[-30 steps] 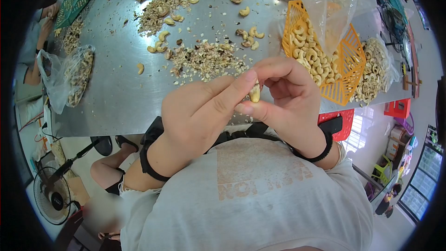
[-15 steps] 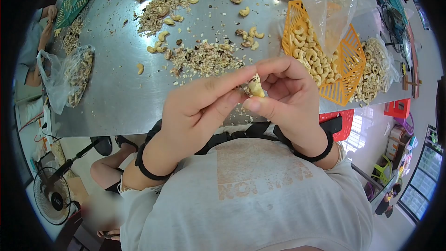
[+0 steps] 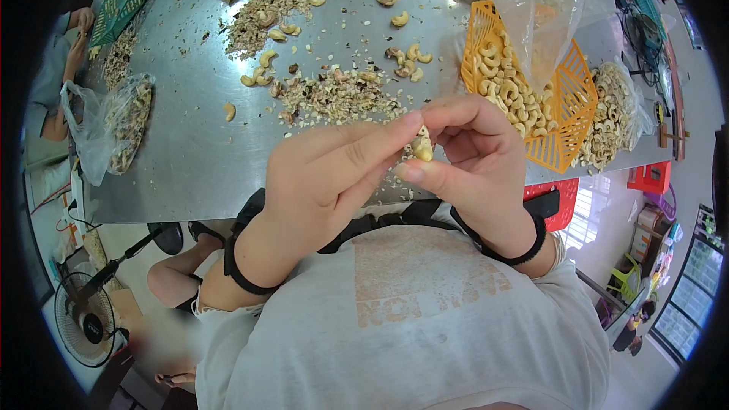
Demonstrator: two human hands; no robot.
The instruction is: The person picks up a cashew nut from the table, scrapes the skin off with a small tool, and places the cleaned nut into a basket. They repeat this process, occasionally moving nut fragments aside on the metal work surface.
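Note:
Between the fingertips of my right hand is a pale cashew nut with small dark spots, pinched between thumb and forefinger. My left hand is closed, its fingertips meeting the nut's upper left side. Whatever those left fingers grip, if anything, is hidden. Below both hands on the metal table lies a heap of pale and dark nut scraps. A few whole cashews rest just beyond it, and more cashews lie to the left.
A yellow plastic basket of cashews stands at the right, partly under a clear bag. Beside it is another bag of nuts. At the left are a bag of scraps, a green basket and another person's hands.
The cashew has turned slightly and shifted a little to the right in my fingers. My left forefinger now reaches further over its top.

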